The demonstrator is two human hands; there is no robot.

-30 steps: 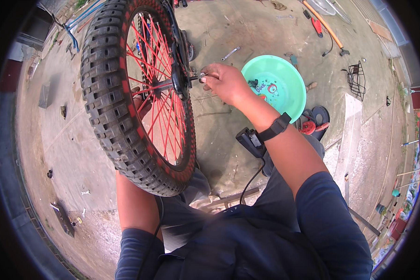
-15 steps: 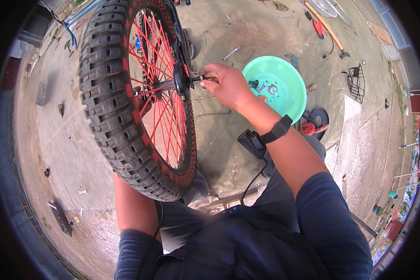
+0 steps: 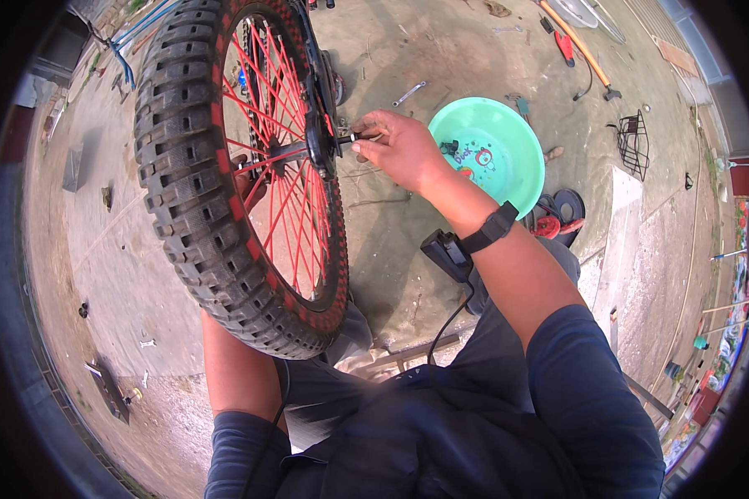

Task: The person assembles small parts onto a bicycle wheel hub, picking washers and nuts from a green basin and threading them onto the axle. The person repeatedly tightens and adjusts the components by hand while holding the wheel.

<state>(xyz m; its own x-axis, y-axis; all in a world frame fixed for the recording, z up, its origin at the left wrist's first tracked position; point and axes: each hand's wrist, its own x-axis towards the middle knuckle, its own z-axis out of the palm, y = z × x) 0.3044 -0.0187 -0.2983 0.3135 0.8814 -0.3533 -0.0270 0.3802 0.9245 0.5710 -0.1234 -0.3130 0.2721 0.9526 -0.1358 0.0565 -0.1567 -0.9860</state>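
Note:
A bicycle wheel with a knobby black tyre [image 3: 193, 195] and red spokes [image 3: 295, 241] stands upright before me. My right hand [image 3: 399, 151] is closed at the hub's right side, thumb and fingers pinching the end of the dark axle [image 3: 344, 140]. The fingertips hide any small part on that end. Through the spokes, on the wheel's far side, my left hand [image 3: 258, 192] shows in part, its fingers curled beside the hub. The tyre and rim cover the rest of it, so what it grips cannot be made out.
A green basin [image 3: 520, 137] with small dark parts in it stands right of the wheel. A wrench [image 3: 409, 93] lies on the ground beyond my right hand. Farther right are a yellow-handled tool [image 3: 581, 51], a black wire basket [image 3: 633, 146] and sandals [image 3: 568, 212].
The wheel has shifted slightly left in view. My right hand has moved a little left along with it, still pinching the axle end.

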